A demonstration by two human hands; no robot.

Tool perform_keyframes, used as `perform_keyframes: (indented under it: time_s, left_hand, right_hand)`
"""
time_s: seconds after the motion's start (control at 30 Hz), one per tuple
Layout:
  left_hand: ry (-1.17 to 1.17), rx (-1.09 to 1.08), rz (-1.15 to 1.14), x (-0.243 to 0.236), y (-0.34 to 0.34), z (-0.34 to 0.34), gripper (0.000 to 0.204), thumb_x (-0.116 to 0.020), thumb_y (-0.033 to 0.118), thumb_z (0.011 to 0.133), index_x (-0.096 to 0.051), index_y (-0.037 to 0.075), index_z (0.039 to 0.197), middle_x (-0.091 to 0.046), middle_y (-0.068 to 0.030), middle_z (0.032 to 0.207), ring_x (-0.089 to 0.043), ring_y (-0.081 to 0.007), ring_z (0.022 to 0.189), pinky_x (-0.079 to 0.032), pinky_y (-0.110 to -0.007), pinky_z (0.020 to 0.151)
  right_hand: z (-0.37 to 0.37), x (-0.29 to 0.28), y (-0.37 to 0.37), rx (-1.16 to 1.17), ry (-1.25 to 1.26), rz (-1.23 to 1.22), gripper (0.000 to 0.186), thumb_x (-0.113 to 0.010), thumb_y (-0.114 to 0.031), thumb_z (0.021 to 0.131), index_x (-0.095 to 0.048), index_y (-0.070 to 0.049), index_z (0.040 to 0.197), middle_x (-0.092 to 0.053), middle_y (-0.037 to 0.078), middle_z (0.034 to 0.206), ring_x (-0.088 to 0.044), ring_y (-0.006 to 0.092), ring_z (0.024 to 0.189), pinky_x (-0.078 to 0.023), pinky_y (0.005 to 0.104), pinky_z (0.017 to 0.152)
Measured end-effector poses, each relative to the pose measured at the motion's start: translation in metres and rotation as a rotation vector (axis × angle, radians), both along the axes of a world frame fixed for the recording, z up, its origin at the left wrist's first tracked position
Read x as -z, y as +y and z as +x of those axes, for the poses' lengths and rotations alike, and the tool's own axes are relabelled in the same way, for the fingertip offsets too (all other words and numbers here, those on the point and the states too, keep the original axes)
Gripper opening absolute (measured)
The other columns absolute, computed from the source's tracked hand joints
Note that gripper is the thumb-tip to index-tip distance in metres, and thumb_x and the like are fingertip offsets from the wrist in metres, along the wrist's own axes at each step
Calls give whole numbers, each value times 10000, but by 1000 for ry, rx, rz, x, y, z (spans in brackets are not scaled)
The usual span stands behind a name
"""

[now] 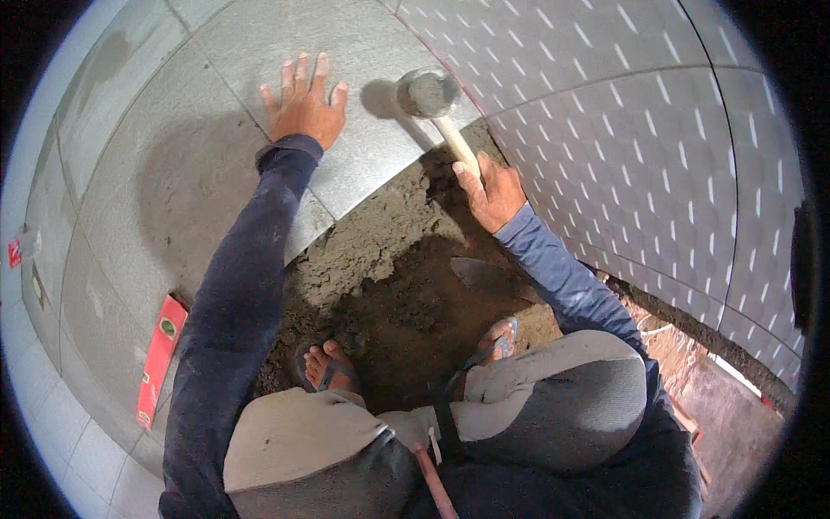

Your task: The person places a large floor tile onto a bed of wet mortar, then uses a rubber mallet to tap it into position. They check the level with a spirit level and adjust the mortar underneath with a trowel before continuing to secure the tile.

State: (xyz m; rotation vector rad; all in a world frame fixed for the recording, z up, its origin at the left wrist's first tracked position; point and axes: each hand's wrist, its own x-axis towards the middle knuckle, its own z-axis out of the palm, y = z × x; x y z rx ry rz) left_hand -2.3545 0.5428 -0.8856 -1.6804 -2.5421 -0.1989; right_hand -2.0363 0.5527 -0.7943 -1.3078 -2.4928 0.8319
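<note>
My left hand (307,108) lies flat with its fingers spread on a grey floor tile (372,147). In my right hand (496,197) is the pale wooden handle of a mallet (430,93), gripped near its lower end. The mallet's round, dusty head is over the same tile, close to the wall, and casts a shadow to its left. Whether the head touches the tile, I cannot tell. Below the tile's near edge is a bed of wet grey mortar (359,251), and a trowel blade (474,272) lies on the dark ground by my right forearm.
A red spirit level (162,362) rests on the tiles left of my left arm. Patterned grey wall tiles (622,156) rise along the right side. My sandalled feet stand on dark, loose ground (406,346). A small red-and-clear packet (24,246) is at the far left.
</note>
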Motion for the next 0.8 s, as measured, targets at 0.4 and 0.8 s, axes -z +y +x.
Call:
perform_keyframes:
  time_s: [0.4,0.8]
  left_hand:
    - [3,48,-25,15,8,-10,681,-366,606,993,-251,283,1581,-248,-90,1641,-200,-312,1521,-116,-677,1169]
    - [81,121,92,7,-5,4,642,-342,599,1010,-277,292,1571,-276,-50,1630,-211,-299,1516,-161,-640,1188]
  right_hand:
    - [188,18,-196,-268,-38,-123,280,-722,-311,880,-676,-94,1051,-633,159,866,-661,306,691,-529,404,615]
    - [285,58,-145,-91,-773,143,436,-628,-334,920,-540,-186,1321,-576,196,1304,-588,401,1147,-459,512,986]
